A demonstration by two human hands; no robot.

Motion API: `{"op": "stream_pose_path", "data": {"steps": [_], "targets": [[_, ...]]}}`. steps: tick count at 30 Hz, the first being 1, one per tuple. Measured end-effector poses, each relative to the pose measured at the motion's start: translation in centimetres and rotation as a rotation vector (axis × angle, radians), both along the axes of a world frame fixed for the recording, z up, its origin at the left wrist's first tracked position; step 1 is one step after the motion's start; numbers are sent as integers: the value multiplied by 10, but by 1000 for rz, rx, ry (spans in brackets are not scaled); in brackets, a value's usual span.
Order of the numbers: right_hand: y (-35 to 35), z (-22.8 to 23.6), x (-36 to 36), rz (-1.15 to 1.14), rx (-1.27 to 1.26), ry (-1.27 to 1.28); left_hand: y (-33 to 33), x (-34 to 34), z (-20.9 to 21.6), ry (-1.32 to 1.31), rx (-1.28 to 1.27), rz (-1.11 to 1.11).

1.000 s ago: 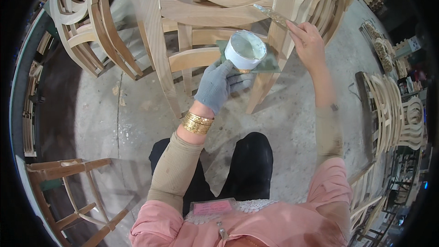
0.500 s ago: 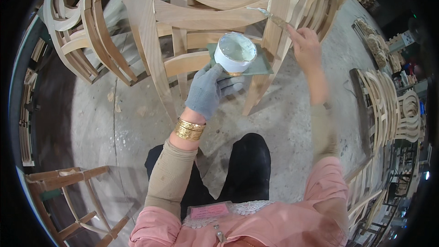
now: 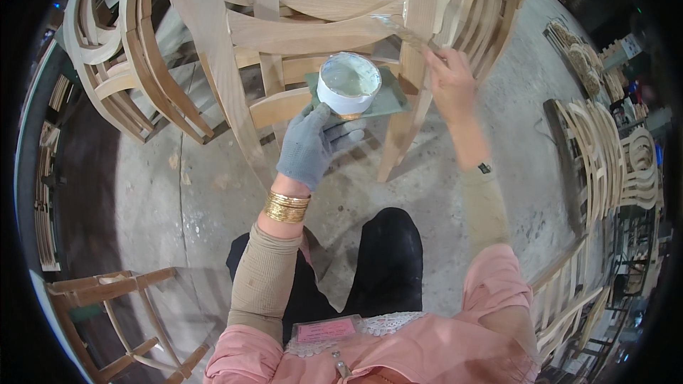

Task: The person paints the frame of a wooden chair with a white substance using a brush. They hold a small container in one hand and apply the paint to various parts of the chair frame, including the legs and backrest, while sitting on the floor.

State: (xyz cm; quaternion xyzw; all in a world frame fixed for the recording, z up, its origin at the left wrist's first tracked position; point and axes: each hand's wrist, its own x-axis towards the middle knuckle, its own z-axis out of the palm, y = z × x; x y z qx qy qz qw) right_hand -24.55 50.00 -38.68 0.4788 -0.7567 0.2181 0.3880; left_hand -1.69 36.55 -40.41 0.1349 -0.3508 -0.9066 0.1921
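My left hand (image 3: 309, 144), in a grey knit glove, grips the near edge of a flat greenish plate (image 3: 390, 99). On that plate stands a round white tub (image 3: 344, 102) with pale paste inside and smears round its rim. My bare right hand (image 3: 453, 85) is closed round a slim spatula (image 3: 411, 34), blurred by motion. Its whitish tip meets the curved rail of a bare wooden chair frame (image 3: 306, 32), close to where the rail joins the right upright. A whitish smear shows at that spot.
More wooden frames stand to the left (image 3: 135, 50) and in a stack close at the right (image 3: 491, 14). A brown wooden frame (image 3: 117, 284) sits at the lower left. Chair parts (image 3: 590, 149) line the far right. Concrete floor (image 3: 213, 199) lies below.
My right hand has moved left and slightly down, its spatula tip sliding left along the rail. The left hand, with plate and tub, has shifted a little left in view, as has the chair frame.
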Motion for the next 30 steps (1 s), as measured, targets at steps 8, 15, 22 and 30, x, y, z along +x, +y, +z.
{"op": "stream_pose_path", "data": {"steps": [8, 15, 22, 30], "targets": [[15, 0, -12, -101, -47, 0, -1, -3, -2, -28, -32, -13], [10, 5, -8, -91, 16, -10, -1, -4, 4, -52, -63, 6], [61, 50, 34, 240, 22, -623, -5, 2, 12, -92, -224, 68], [42, 105, 98, 4, 613, -137, 2, -8, 16, -61, -575, 99]]}}
